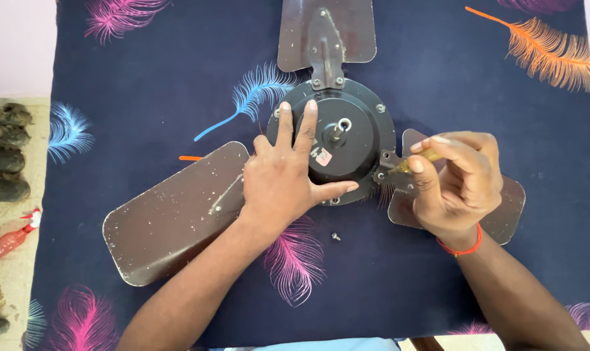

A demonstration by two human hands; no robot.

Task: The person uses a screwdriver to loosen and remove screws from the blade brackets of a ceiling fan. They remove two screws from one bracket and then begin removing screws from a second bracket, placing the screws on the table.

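A brown ceiling fan lies flat on a dark blue feather-print cloth. Its round black motor housing carries three short blades: one at the top, one at lower left, one at the right. My left hand presses flat on the housing's left side, fingers spread. My right hand grips a yellow-handled screwdriver, its tip at the bracket of the right blade. A loose screw lies on the cloth just below the housing.
The cloth covers a table. On the floor to the left stand several dark shoes and a red spray bottle. A small orange object pokes out by the left blade.
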